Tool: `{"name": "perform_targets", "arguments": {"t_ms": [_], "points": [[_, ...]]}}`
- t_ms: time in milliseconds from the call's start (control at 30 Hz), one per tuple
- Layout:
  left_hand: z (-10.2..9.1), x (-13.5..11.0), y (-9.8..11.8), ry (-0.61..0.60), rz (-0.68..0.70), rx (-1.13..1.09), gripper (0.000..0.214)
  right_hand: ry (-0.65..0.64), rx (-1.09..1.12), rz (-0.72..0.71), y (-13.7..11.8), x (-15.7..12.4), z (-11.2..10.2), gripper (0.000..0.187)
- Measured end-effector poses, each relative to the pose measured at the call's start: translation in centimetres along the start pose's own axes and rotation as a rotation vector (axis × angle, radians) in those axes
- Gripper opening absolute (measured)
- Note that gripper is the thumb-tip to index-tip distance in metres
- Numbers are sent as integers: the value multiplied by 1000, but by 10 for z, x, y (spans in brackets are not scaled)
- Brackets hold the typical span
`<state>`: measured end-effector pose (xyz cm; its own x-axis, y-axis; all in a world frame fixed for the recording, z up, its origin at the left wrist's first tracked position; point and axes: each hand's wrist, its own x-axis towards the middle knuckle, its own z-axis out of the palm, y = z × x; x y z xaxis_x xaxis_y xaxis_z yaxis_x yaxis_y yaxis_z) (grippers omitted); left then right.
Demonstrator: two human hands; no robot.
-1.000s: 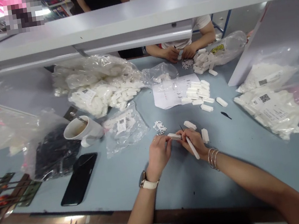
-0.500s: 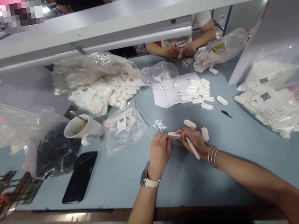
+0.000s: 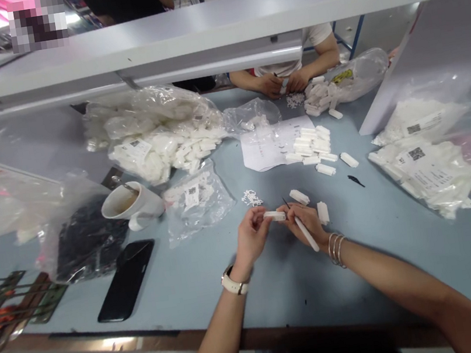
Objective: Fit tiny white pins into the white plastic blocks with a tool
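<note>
My left hand (image 3: 251, 235) pinches one end of a small white plastic block (image 3: 274, 215) above the blue table (image 3: 215, 274). My right hand (image 3: 307, 223) grips the block's other end and also holds a white-handled tool (image 3: 305, 233) with a thin dark tip pointing up. Two more white blocks (image 3: 299, 196) lie on the table just beyond my right hand. A small heap of tiny white parts (image 3: 251, 198) sits just beyond my left hand.
Clear bags of white parts (image 3: 154, 138) lie at the back left and right (image 3: 427, 168). A cup (image 3: 131, 204), a black phone (image 3: 126, 280) and a bag of dark parts (image 3: 81, 241) are at left. Rows of white blocks on paper (image 3: 310, 144) lie ahead. Another person's hands (image 3: 285, 81) work across the table.
My left hand has turned slightly, the wrist rotating so the fingers sit more on top of the block. My right hand and the tool stay nearly where they were.
</note>
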<state>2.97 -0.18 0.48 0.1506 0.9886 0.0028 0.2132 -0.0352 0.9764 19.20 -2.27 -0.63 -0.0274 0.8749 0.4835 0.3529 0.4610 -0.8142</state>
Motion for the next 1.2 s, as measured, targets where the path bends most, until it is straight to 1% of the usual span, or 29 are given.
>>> {"name": "perform_targets", "arguments": {"t_ms": [133,300,367,433,500,567,600,700,767,867,967,1100,1200], "points": [[-1,0,-2,35,26,-54,30,-20,78,68,-1,-1,2,29],[-8,1,2,51,-3,-65,31,-1,170,240,3,-4,5,31],[-14,4,3,112,15,-57,30,-1,173,265,5,-5,6,31],[-23,7,0,227,42,15,30,1,169,260,7,-6,6,30],[-33,10,-7,319,47,163,27,3,159,255,9,-6,6,29],[-41,13,-15,355,58,327,23,3,144,252,10,-5,6,28],[-44,15,-19,356,87,408,22,2,138,250,10,-5,6,28],[-46,16,-27,287,206,622,19,2,126,243,11,-5,6,27],[-44,15,-29,219,262,700,18,-6,118,242,11,-5,6,26],[-41,15,-29,134,306,726,16,-15,95,240,10,-4,6,27],[-41,16,-30,81,336,728,15,-19,78,244,9,-4,6,27],[-43,18,-33,46,348,744,15,-32,91,249,10,-5,6,24],[-42,19,-33,47,332,744,16,-32,114,250,12,-5,7,23]]}}
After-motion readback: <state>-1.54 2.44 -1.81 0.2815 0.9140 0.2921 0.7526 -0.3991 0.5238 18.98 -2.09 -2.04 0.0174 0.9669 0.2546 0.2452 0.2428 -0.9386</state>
